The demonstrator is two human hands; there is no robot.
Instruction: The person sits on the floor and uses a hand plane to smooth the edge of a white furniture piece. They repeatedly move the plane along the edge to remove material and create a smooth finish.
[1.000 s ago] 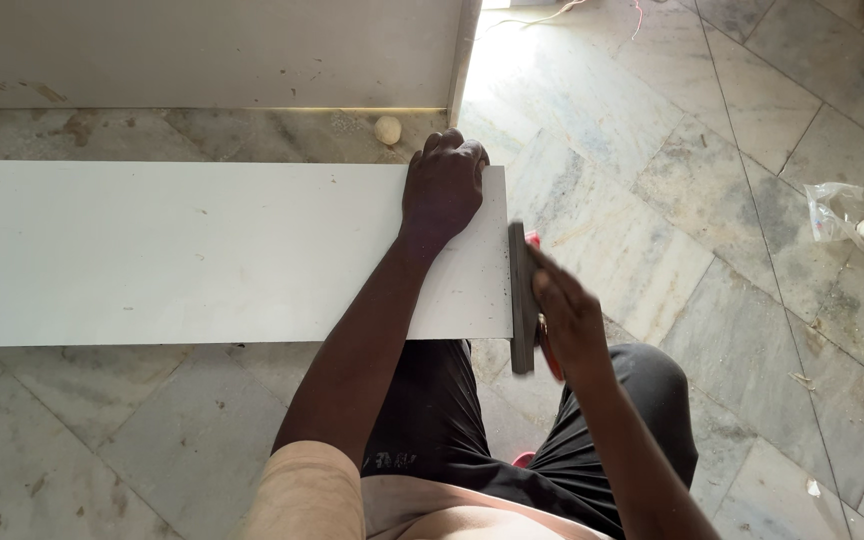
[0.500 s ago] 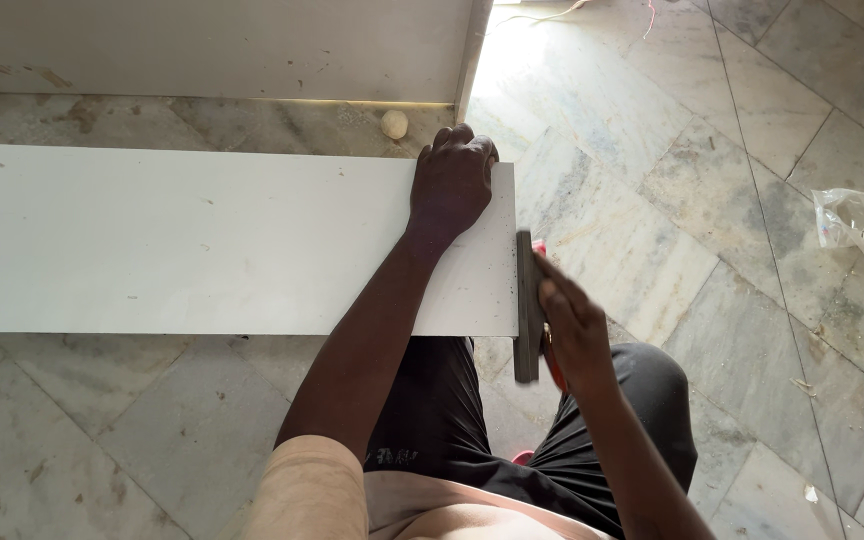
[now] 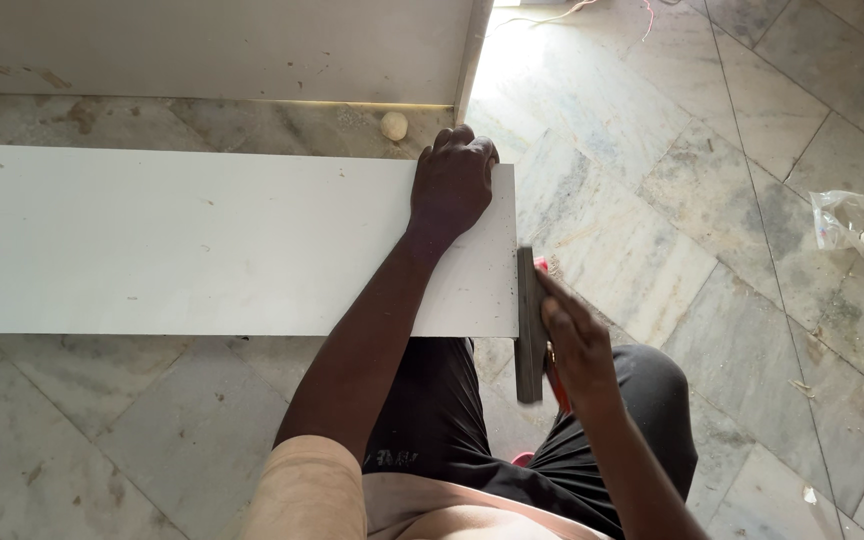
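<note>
Block [image 3: 529, 325] and right hand [image 3: 577, 345] sit a bit lower along the board's [image 3: 202, 240] right end than half a second ago, so the rubbing stroke is moving toward the near corner. The right hand is clamped on the dark block, pressing it flat against that end edge. The left hand [image 3: 452, 185] has stayed put, fingers curled over the far right corner, holding the board down. The board is long, white and flat, with small specks, lying over the floor [image 3: 712, 200].

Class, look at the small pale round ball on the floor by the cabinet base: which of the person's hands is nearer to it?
Left. The left hand grips the white board's far corner, just beside the ball; the right hand holds a dark block at the board's end, farther away.
</note>
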